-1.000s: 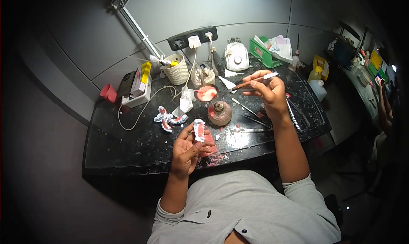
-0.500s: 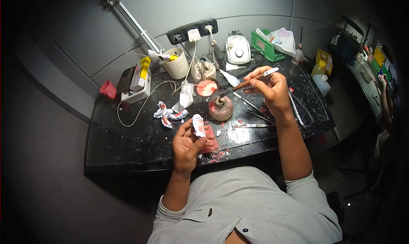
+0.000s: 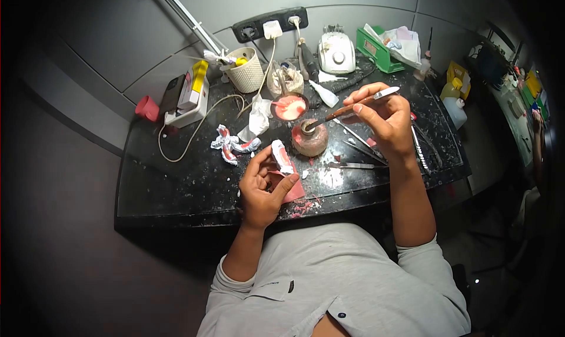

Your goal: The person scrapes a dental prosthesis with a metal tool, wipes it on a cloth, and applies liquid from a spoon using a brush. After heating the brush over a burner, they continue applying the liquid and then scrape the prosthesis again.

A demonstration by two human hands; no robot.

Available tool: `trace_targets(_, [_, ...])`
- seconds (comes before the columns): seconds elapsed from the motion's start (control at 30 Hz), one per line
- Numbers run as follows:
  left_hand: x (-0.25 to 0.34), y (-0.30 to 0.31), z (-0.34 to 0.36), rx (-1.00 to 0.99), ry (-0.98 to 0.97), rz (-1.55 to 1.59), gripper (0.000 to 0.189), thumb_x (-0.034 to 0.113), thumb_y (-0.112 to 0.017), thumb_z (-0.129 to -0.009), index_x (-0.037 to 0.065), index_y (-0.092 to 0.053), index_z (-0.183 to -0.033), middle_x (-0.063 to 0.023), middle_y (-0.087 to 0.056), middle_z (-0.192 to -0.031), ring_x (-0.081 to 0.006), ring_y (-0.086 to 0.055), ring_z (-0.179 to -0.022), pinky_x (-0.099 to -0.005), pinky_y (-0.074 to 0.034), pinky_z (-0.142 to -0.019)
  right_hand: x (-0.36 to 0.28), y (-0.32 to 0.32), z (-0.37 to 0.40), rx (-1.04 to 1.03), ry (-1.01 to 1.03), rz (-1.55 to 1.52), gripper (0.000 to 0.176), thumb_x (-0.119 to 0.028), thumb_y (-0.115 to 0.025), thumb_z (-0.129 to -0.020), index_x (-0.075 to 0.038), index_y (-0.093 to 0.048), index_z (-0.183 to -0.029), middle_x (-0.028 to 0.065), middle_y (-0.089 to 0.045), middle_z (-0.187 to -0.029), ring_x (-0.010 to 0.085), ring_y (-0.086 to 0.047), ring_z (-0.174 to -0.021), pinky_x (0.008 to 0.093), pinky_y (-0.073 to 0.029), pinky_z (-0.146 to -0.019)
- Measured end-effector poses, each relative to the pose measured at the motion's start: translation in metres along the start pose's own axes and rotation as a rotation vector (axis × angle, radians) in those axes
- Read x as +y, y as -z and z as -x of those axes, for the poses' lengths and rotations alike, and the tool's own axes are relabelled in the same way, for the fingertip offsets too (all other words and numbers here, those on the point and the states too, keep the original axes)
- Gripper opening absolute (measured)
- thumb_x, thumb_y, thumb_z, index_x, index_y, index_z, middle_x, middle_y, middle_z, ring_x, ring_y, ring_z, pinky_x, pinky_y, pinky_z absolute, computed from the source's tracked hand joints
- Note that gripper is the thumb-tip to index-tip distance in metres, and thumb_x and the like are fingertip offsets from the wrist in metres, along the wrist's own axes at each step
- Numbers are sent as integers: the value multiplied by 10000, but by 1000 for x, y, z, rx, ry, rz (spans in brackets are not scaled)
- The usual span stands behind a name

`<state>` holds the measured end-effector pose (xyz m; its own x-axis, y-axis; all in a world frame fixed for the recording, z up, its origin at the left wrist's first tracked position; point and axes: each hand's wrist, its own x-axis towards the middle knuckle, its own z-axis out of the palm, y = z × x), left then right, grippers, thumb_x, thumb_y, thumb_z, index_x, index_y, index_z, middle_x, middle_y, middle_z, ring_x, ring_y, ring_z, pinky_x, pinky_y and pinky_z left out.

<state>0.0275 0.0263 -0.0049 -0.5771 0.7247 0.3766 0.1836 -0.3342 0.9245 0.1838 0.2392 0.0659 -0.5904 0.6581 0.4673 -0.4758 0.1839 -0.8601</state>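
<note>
My left hand (image 3: 261,193) grips a small white dental piece with pink wax (image 3: 282,157) between thumb and fingers, above the bench's front part. Behind it lies a flat pink wax sheet (image 3: 296,190). In my right hand (image 3: 385,122) is a wax knife (image 3: 343,112) with a brown handle and a pale metal end. Its dark lower tip sits at the mouth of a round spirit burner (image 3: 311,143); no flame can be made out. A pan of melted pink wax (image 3: 289,108) stands just behind the burner.
Metal hand tools (image 3: 360,165) lie right of the burner. White-and-pink pieces (image 3: 226,144) and crumpled tissue (image 3: 258,120) lie left. Farther back stand a woven basket (image 3: 245,75), a white control box (image 3: 337,53) and a green bin (image 3: 382,51). A cable (image 3: 170,158) crosses the left side.
The dental piece has been tilted in my left hand, its fingers now closer around it. The wax knife's tip stays near the burner's mouth. The camera view has shifted slightly.
</note>
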Motion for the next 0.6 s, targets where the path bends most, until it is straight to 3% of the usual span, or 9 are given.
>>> trace_targets(0.2, [2,-1,4,-10,-41,-203,653,-31,-816,-800,-92,-486,-1360,-135,-654,-1150,-148,-642,-1029,-274,-537,-898,1,-17,8,-192,80,-62,126,40,-646,-908,58,-618,-1030,132,-700,-985,170,-702,-912,307,-602,-799])
trace_targets(0.6, [2,-2,4,-39,-62,-191,651,-14,-822,-798,-90,-493,-1354,-145,-655,-1167,-163,-645,-1048,-290,-536,-917,6,-23,13,-265,79,-58,144,60,-628,-899,58,-614,-1042,125,-704,-1005,168,-713,-948,302,-579,-855])
